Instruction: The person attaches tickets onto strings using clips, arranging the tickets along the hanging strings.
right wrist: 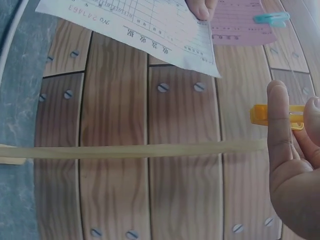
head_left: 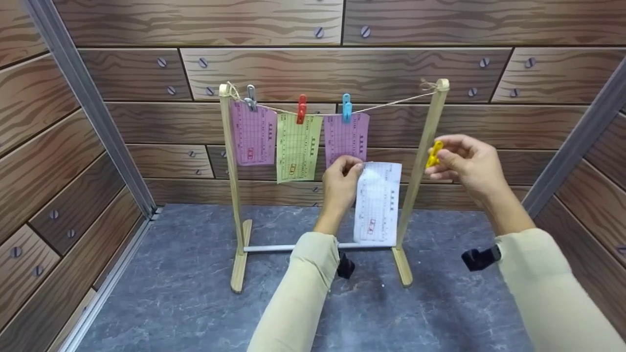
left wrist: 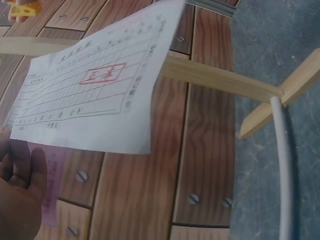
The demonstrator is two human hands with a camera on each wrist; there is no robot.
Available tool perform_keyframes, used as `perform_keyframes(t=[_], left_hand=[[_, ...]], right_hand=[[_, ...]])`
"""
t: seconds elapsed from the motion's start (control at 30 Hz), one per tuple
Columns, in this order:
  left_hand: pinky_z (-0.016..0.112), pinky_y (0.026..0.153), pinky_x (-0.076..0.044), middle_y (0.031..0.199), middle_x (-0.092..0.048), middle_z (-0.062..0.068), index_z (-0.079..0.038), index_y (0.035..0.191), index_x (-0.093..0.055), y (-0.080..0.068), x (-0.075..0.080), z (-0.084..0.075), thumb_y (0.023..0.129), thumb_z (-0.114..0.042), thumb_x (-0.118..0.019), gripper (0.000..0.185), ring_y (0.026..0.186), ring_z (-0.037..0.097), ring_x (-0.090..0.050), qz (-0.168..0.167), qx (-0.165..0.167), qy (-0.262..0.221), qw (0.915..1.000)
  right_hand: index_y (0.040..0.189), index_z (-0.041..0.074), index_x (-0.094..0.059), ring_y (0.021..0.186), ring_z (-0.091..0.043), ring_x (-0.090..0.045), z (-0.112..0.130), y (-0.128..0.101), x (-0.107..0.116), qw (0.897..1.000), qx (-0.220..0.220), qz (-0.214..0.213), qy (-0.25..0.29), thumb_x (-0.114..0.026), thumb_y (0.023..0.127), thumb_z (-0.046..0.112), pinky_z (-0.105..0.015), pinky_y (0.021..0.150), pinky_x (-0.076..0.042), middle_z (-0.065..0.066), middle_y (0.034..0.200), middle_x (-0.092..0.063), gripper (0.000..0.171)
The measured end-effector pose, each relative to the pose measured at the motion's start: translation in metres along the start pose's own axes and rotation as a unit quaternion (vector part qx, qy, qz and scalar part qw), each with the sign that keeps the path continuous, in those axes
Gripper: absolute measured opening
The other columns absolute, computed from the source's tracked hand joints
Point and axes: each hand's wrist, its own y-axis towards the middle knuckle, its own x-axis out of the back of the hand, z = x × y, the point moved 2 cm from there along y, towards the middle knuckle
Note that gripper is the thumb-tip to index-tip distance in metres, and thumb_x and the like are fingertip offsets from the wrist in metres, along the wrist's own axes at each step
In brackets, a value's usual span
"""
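A white printed receipt slip (head_left: 377,205) with a red stamp hangs from my left hand (head_left: 341,188), which pinches its upper left corner. My right hand (head_left: 469,164) holds a yellow clothespin (head_left: 434,154) between thumb and fingers, just right of the stand's right post. In the right wrist view the yellow clip (right wrist: 259,114) lies across the fingers. A string (head_left: 391,103) sags between the posts. On it hang a purple slip (head_left: 254,137) under a silver clip (head_left: 251,98), a green slip (head_left: 298,151) under a red clip (head_left: 301,108), and another purple slip (head_left: 346,134) under a blue clip (head_left: 346,107).
The wooden stand has a left post (head_left: 231,171), a right post (head_left: 421,161) and a white lower bar (head_left: 274,248). It rests on a grey marbled surface (head_left: 186,283). Wood-patterned panels (head_left: 342,73) rise behind and at both sides, with metal rails (head_left: 93,98) at the corners.
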Motion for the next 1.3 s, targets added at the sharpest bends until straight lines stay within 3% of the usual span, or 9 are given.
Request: perform_keyframes(t=[0.2,0.33,0.5,0.7,0.83,1.0,1.1,1.3], left_hand=[[0.023,0.065,-0.046,0.079,-0.062,0.000,-0.003,0.090,-0.069,0.008,-0.006,-0.013,0.093,0.000,-0.069,0.004,0.071,0.007,-0.053,0.001,-0.020,0.009,0.9998],[0.022,0.065,-0.046,0.080,-0.063,-0.001,-0.004,0.092,-0.070,0.013,-0.012,-0.021,0.094,-0.002,-0.069,0.003,0.070,0.007,-0.053,0.002,-0.028,0.016,0.9995],[0.022,0.067,-0.046,0.082,-0.065,-0.001,-0.002,0.094,-0.072,0.019,-0.017,-0.030,0.093,-0.004,-0.069,0.003,0.071,0.005,-0.054,-0.006,-0.039,0.024,0.9989],[0.022,0.068,-0.047,0.084,-0.067,0.001,-0.001,0.095,-0.071,0.027,-0.022,-0.043,0.094,-0.004,-0.069,0.004,0.073,0.006,-0.056,-0.029,-0.050,0.008,0.9983],[0.022,0.068,-0.048,0.085,-0.067,0.001,-0.001,0.096,-0.072,0.035,-0.026,-0.052,0.094,-0.004,-0.070,0.004,0.074,0.006,-0.057,-0.044,-0.051,-0.007,0.9977],[0.021,0.070,-0.048,0.087,-0.068,0.003,-0.001,0.096,-0.072,0.042,-0.031,-0.060,0.094,-0.003,-0.070,0.004,0.076,0.006,-0.057,-0.059,-0.055,-0.021,0.9965],[0.021,0.071,-0.049,0.089,-0.069,0.004,-0.001,0.097,-0.072,0.044,-0.035,-0.064,0.094,-0.003,-0.069,0.005,0.077,0.006,-0.058,-0.062,-0.060,-0.023,0.9960],[0.020,0.071,-0.049,0.090,-0.070,0.003,-0.002,0.096,-0.072,0.048,-0.041,-0.067,0.095,-0.004,-0.069,0.004,0.077,0.007,-0.058,-0.077,-0.057,-0.014,0.9953]], right_hand=[[0.116,-0.011,-0.061,0.067,-0.026,-0.072,0.016,0.014,-0.012,1.000,-0.004,-0.005,-0.007,-0.067,0.093,-0.004,-0.034,0.064,-0.059,-0.017,0.093,-0.066,0.025],[0.115,-0.007,-0.063,0.067,-0.026,-0.072,0.024,0.025,-0.020,1.000,0.004,-0.006,-0.007,-0.066,0.093,-0.006,-0.034,0.063,-0.059,-0.018,0.098,-0.068,0.022],[0.114,-0.001,-0.068,0.056,-0.021,-0.067,0.034,0.038,-0.031,0.999,0.019,-0.008,-0.038,-0.068,0.092,-0.005,-0.030,0.052,-0.056,-0.013,0.099,-0.071,0.022],[0.109,0.002,-0.071,0.045,-0.014,-0.055,0.045,0.054,-0.043,0.996,0.046,-0.057,-0.054,-0.070,0.089,-0.009,-0.023,0.040,-0.047,-0.013,0.099,-0.073,0.023],[0.098,0.001,-0.072,0.050,-0.013,-0.058,0.051,0.065,-0.049,0.987,0.087,-0.104,-0.083,-0.071,0.088,-0.011,-0.020,0.037,-0.041,-0.011,0.090,-0.074,0.016],[0.085,-0.003,-0.071,0.069,-0.016,-0.067,0.059,0.081,-0.057,0.970,0.137,-0.140,-0.146,-0.069,0.087,-0.014,-0.017,0.055,-0.050,-0.006,0.081,-0.073,0.012],[0.081,-0.001,-0.072,0.074,-0.016,-0.068,0.061,0.088,-0.061,0.961,0.144,-0.157,-0.175,-0.068,0.088,-0.015,-0.019,0.067,-0.054,-0.005,0.080,-0.072,0.015],[0.076,0.004,-0.072,0.069,-0.012,-0.065,0.061,0.097,-0.066,0.953,0.138,-0.170,-0.211,-0.071,0.088,-0.011,-0.018,0.067,-0.053,-0.002,0.075,-0.070,0.019]])
